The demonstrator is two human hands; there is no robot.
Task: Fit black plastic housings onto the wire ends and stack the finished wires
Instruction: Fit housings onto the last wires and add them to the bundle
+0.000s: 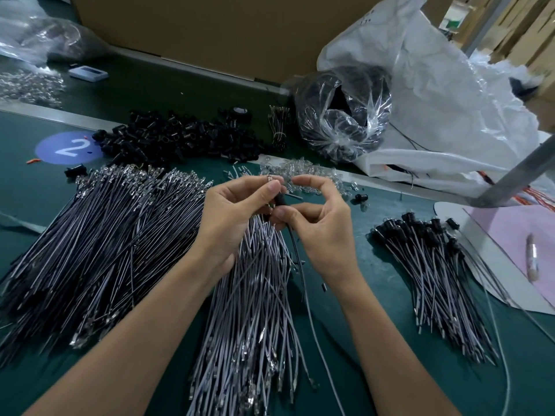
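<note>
Nearest the camera, the grey wire bundle (255, 310) fans out on the green mat (375, 265). The strands are thin and matte, with shiny metal terminals on their near ends.

Up the bundle, 2 hands meet. The left hand (237, 211) has its fingers wrapped round the bundle's top, thumb pressed up against a terminal. The right hand (318, 226) pinches the black housing (280, 201) between curled forefinger and thumb. It's a small dark plastic sleeve, right between the 2 hands and above the bundle, with a black wire hanging from it.

To the left, a big loose pile of wires (105, 235) lies slantwise, terminals glinting at both ends. To the right, the finished stack (432, 265) lies apart, black caps all at its far end.

Further back, a heap of black housings (180, 139), stubby glossy tubes, sits beside a blue round sticker (70, 147) marked 2. A scatter of clear bulbs (300, 172) lies just past the fingertips.

Beyond that, a crinkly clear bag (342, 115) holds dark parts I can't make out, and it leans on a large rumpled white bag (435, 100). At the far edge stands a flat brown cardboard box (225, 31).
</note>
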